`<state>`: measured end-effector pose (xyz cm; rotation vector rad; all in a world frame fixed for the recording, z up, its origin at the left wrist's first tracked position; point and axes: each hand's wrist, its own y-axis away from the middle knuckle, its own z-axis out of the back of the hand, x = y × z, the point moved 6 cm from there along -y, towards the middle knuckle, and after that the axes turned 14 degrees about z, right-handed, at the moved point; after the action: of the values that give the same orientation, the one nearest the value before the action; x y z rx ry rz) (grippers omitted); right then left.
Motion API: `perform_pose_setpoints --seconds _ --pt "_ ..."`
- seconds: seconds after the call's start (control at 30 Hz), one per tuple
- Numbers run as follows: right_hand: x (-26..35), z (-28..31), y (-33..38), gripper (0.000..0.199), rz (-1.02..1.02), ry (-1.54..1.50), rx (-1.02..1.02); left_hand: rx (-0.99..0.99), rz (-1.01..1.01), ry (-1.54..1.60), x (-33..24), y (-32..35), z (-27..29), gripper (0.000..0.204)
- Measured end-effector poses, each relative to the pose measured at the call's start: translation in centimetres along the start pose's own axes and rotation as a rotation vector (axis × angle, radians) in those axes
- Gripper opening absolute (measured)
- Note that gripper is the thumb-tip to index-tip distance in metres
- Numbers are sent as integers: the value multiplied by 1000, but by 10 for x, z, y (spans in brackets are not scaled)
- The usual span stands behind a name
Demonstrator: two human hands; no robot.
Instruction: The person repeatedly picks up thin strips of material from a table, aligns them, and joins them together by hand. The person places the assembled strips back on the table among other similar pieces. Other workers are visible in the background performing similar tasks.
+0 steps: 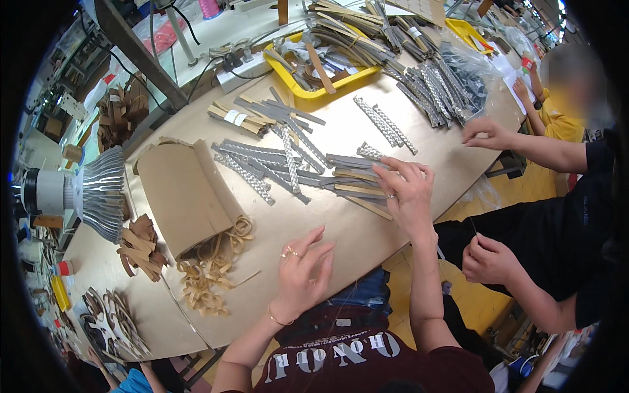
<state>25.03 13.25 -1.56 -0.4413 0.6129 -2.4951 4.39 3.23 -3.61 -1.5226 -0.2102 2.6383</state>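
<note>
My left hand is raised above the near table edge, fingers apart and nothing in it. My right hand is over the right end of a bundle of grey and tan flat strips, its fingers bent but apart; whether the fingertips touch the strips I cannot tell. Just beyond it lies a short silver-white braided strap, partly hidden by the fingers. Left of the bundle, grey and silver braided straps lie crossed in a loose pile. Two more braided straps lie farther back.
A brown cardboard roll stands left, with curled tan strips near it. At the back are a yellow tray of tools and heaped braided straps. A co-worker's hands are at right, one holding something thin and dark. A lamp juts in left.
</note>
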Motion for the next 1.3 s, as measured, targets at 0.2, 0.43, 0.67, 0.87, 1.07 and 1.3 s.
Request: perform_pose_setpoints --seconds 0.2,0.43,0.67,0.87,1.07,1.3 --pt "20 13 8 16 -177 -552 272 27 260 303 -1 -27 3 33" --pt "58 9 26 25 -322 -1202 333 157 417 728 -4 -38 0 25" --pt "64 24 16 13 -271 -613 23 17 280 496 -14 -38 7 18" --pt "82 42 16 13 -332 -755 -134 -249 -147 58 -38 -34 20 32" --pt "91 35 19 12 -385 -781 -81 -211 -202 -6 -45 -26 13 38" --pt "90 33 22 11 -375 -727 -25 -164 -178 -5 -41 -22 11 38"
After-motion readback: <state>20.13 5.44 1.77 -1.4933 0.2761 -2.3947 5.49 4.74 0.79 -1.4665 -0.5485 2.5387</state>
